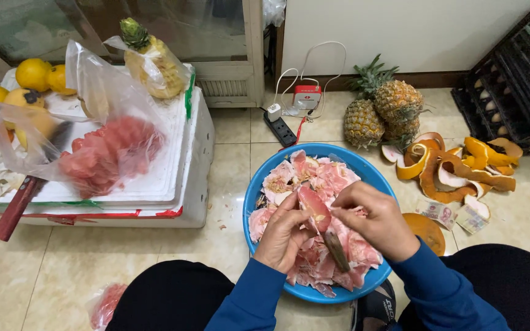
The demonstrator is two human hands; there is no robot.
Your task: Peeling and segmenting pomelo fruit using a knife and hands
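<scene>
Pomelo segment [313,207] held over blue basin [265,178], long axis running far-left to near-right. Left hand [284,233] cups it from below-left; right hand [375,219] pinches its rt edge, w/ knife [336,249]. Both hands touching.

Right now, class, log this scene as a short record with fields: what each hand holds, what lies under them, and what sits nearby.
left hand: holds a pink pomelo segment
right hand: pinches the segment's top; a knife hangs beneath
under hands: blue bowl of pink peelings
left of bowl: white foam box with bagged pink fruit
right of bowl: orange peels, pineapples
</scene>
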